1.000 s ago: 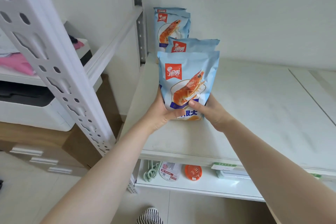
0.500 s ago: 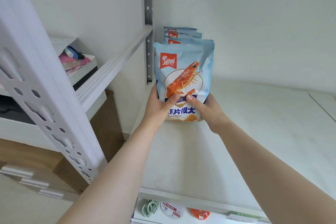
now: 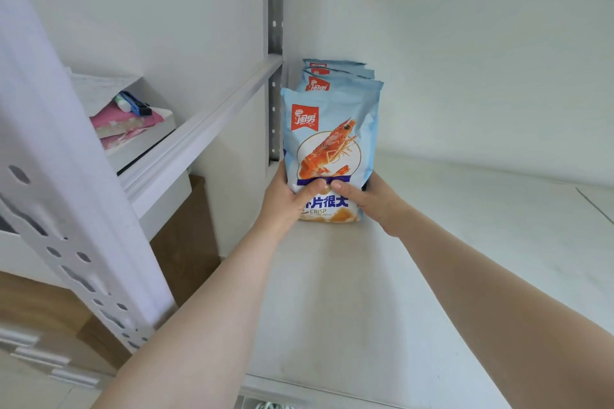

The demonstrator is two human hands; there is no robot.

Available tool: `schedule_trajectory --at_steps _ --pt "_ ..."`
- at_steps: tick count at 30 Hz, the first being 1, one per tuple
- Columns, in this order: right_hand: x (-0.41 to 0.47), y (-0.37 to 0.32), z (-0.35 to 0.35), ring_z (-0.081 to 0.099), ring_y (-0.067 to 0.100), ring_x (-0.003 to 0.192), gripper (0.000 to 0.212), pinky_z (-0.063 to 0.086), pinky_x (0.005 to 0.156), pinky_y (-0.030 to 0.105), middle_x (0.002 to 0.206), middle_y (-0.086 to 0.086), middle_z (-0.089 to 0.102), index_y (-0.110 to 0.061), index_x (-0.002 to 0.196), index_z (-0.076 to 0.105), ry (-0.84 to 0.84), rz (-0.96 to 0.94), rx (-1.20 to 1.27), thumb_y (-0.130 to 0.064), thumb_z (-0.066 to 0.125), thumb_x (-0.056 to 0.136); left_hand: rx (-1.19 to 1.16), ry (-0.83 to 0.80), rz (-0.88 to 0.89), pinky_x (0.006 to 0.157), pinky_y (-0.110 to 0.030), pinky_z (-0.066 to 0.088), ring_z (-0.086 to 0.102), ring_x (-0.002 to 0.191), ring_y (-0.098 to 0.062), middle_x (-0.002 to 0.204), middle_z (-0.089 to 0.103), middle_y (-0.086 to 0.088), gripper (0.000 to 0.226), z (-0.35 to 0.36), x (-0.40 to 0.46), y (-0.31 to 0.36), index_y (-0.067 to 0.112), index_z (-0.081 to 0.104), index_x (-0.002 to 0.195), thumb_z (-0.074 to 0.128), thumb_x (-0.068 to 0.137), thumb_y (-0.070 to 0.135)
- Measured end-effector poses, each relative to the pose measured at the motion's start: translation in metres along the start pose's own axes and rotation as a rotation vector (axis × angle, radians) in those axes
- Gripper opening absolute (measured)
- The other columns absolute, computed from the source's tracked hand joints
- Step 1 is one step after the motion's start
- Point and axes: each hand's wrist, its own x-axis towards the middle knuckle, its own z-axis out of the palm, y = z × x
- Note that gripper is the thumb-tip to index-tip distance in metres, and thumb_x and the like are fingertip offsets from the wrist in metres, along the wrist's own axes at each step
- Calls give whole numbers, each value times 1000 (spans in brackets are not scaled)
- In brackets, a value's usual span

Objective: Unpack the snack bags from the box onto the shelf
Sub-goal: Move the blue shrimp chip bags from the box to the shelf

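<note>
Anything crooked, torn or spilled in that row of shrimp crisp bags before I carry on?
Nothing stands out. The front bag stands upright on the shelf, gripped low by the left hand and right hand, lined up with the bags behind. No tears or spills show.

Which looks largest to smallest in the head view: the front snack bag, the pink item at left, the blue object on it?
1. front snack bag
2. pink item, farther away and partly hidden
3. blue object
</note>
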Motion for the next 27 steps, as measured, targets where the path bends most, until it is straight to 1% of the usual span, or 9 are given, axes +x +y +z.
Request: schedule_trajectory --at_steps 3,7,9,12,14,17,20,23,27 --pt "11 -2 -3 69 20 105 60 57 85 29 116 1 72 -17 133 53 -14 30 9 -32 78 80 23 -34 -20 73 -16 54 68 96 -6 107 68 13 83 -2 10 0 29 50 125 70 55 69" --pt "15 0 -4 71 16 100 53 57 79 24 113 -3 73 -21 131 52 -6 38 6 -28 73 83 13 -70 -46 70 -17 55 69 97 -8 110 67 12 79 -2 16 -1 30 45 129 70 62 64" --pt "14 2 -5 69 16 105 66 58 83 28 118 -3 70 -23 137 46 25 29 6 -30 79 80 4 -39 -34 75 -21 57 67 104 -11 118 64 9 82 -1 14 2 28 39 138 71 68 58" --pt "9 -7 -2 67 12 108 82 57 84 28 127 -2 65 -24 146 33 138 -56 89 -30 79 79 -37 100 35 79 -16 54 60 104 7 123 52 26 86 4 11 18 31 27 146 74 76 47" --pt "8 -22 2 64 8 113 81 56 87 27 134 -6 60 -27 149 28 209 -137 122 -39 73 83 -66 153 102 89 -17 51 55 110 12 131 50 27 90 6 14 34 32 24 149 72 76 52" --pt "13 -43 10 63 8 115 67 54 96 33 133 -8 61 -30 146 35 292 -172 183 -46 65 88 -93 145 148 100 -37 50 57 120 -5 137 54 12 88 10 27 51 34 27 147 66 73 60" --pt "22 -43 24 68 10 105 45 54 97 40 118 -7 69 -29 133 49 443 -117 254 -46 60 93 -38 168 139 103 -38 48 56 120 -5 135 56 12 87 18 39 53 33 26 149 61 74 62" --pt "28 -35 31 69 12 105 47 54 97 42 117 -6 70 -30 132 52 504 -82 283 -52 59 91 -3 204 115 101 -37 48 57 118 -5 132 58 15 80 21 48 50 37 31 147 53 76 69" --pt "34 -38 28 68 10 103 58 55 95 40 115 -10 70 -31 130 52 508 -71 164 -64 60 82 -10 221 51 101 -40 48 58 118 -8 132 58 14 80 20 52 43 41 35 143 44 74 81"
